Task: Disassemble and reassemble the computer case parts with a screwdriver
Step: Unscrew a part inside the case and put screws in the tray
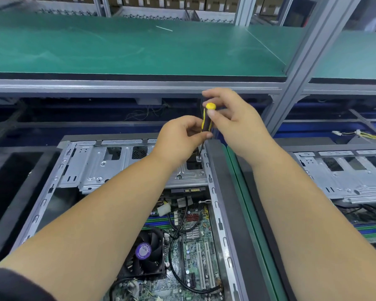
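Hands: two, both mine, both on one tool, raised over the far right corner of the open case.
Right hand: my fingertips pinch the yellow-capped top of the screwdriver; thumb and forefinger curl round the cap.
Left hand: my thumb and fingers pinch the lower handle, just above the shaft.
Screwdriver: one, black and yellow handle, standing nearly upright. Its thin shaft runs down to a screw on the drive bracket; whether the tip is seated in the screw head I cannot tell, my left hand covers part of the shaft.
Computer case: two in view. Mine lies open in front of me, side panel off. The second case lies to the right, cut off by the frame edge.
Drive bracket: one silver metal cage across the far end of my case, partly hidden behind my left forearm.
Motherboard: one visible in my case, near side; my left arm hides its left part.
Cooler fan: one, black, purple label in the middle; label text too small to read.
Cables: several black ones loop over the board; count unclear.
Shelf: one green-topped surface above and beyond the cases, on a grey metal frame.
Boxes at the far top: a row, blurred, number uncertain.
Sleeve: dark cloth at the near left corner, cut off.
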The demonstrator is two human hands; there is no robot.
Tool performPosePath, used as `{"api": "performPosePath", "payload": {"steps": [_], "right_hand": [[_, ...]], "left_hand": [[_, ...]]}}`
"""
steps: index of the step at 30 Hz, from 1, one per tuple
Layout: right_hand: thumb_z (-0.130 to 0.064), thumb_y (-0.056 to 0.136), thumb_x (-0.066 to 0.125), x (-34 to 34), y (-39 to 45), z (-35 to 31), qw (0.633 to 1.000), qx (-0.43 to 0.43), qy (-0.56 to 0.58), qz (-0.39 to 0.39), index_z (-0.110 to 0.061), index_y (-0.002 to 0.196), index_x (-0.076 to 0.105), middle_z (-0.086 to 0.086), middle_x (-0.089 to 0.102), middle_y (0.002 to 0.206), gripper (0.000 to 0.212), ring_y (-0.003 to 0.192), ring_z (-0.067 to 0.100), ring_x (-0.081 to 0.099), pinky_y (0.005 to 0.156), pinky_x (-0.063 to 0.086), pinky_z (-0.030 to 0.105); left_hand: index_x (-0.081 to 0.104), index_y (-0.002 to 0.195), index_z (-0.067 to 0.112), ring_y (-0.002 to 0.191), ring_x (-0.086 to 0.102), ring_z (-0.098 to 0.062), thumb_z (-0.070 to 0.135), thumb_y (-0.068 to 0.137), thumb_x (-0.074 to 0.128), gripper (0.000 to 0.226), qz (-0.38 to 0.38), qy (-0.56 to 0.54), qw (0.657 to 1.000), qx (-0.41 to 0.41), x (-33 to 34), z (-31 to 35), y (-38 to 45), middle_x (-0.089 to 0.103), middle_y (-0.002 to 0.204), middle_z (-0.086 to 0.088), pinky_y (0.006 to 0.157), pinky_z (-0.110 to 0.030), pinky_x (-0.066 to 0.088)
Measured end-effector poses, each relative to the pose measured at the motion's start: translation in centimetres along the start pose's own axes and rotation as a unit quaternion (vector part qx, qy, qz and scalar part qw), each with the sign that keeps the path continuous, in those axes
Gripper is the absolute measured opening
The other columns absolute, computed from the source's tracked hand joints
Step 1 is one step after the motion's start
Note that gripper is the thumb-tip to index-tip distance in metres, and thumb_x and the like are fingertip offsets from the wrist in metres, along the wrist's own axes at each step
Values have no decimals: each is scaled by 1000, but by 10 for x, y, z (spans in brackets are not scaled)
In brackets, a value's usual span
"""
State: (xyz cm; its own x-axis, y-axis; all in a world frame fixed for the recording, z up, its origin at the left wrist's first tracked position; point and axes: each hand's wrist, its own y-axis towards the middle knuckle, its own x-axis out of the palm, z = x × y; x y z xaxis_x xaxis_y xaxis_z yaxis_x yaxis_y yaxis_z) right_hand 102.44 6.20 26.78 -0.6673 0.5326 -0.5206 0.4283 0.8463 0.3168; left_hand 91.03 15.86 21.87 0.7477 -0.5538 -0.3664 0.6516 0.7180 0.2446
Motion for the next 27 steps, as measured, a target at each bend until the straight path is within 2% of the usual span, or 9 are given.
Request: {"api": "performPosePath", "payload": {"steps": [3, 6, 9, 12, 15, 18, 21, 24, 27], "right_hand": [[-11, 94, 62, -4, 0, -3, 1000, -12, -24, -3, -25, 115, 69, -10, 69, 105, 26, 95, 15, 67, 87, 57, 42], [-24, 85, 75, -2, 3, -7, 994, -11, -103, 38, -22, 100, 67, -7, 67, 88, 17, 77, 16, 63, 78, 56, 42], [-30, 84, 76, 4, 4, -11, 988, -8, -141, 62, -18, 92, 57, 0, 65, 82, 24, 78, 21, 61, 73, 54, 44], [-34, 88, 72, 6, 4, -11, 987, 0, -153, 57, -21, 97, 56, -3, 64, 92, 22, 85, 19, 62, 75, 55, 42], [-17, 95, 63, 2, 0, -10, 999, 15, -42, -3, -28, 121, 61, -10, 66, 109, 28, 100, 13, 64, 87, 57, 41], [-13, 92, 65, -2, -1, -10, 997, 4, -82, 3, -26, 114, 69, -10, 69, 106, 26, 102, 12, 64, 94, 53, 40], [-23, 88, 73, -3, 4, -10, 992, 9, -127, 22, -26, 104, 71, -8, 68, 97, 17, 90, 14, 64, 86, 55, 41], [-30, 86, 75, 4, 9, -13, 985, -3, -168, 32, -24, 101, 69, -6, 67, 90, 17, 85, 17, 62, 80, 54, 38], [-45, 84, 73, 11, 13, -13, 965, 4, -252, 73, -19, 90, 56, -3, 58, 80, 32, 79, 21, 55, 64, 43, 33]], "left_hand": [[72, 104, 16, 89, 68, -12, 15, 85, 74, 19, -36, 11, 999, 3, -4, 1, 1, 73, 94, 2, 82, -28, 55], [68, 101, 15, 87, 67, -14, 21, 76, 83, 29, -23, -10, 1000, -1, -1, 4, -1, 71, 94, 0, 79, -27, 54], [68, 95, 11, 79, 64, -15, 20, 73, 85, 30, 11, -6, 1000, -4, 2, 5, -2, 69, 89, -3, 73, -28, 55], [71, 91, 9, 81, 68, -15, 16, 76, 83, 21, 19, -12, 1000, -15, 0, 5, -1, 72, 88, -2, 77, -34, 57], [72, 93, 7, 85, 69, -20, 16, 79, 81, 18, 4, -6, 1000, -22, -3, 6, 0, 73, 89, -4, 82, -39, 56], [74, 101, 13, 88, 69, -10, 16, 84, 76, 17, -33, 23, 999, -18, -4, 6, 0, 74, 93, 2, 85, -34, 56], [71, 104, 17, 90, 68, -10, 21, 82, 78, 23, -40, 15, 999, -18, -2, 5, -2, 73, 96, 4, 85, -33, 56], [68, 98, 19, 81, 64, -15, 29, 72, 85, 33, 6, 25, 999, -23, 4, 6, -4, 70, 89, 3, 77, -32, 55], [71, 87, 20, 76, 65, -11, 21, 74, 83, 18, 25, 29, 999, -20, 5, 6, -2, 70, 82, 5, 73, -31, 55]]}}
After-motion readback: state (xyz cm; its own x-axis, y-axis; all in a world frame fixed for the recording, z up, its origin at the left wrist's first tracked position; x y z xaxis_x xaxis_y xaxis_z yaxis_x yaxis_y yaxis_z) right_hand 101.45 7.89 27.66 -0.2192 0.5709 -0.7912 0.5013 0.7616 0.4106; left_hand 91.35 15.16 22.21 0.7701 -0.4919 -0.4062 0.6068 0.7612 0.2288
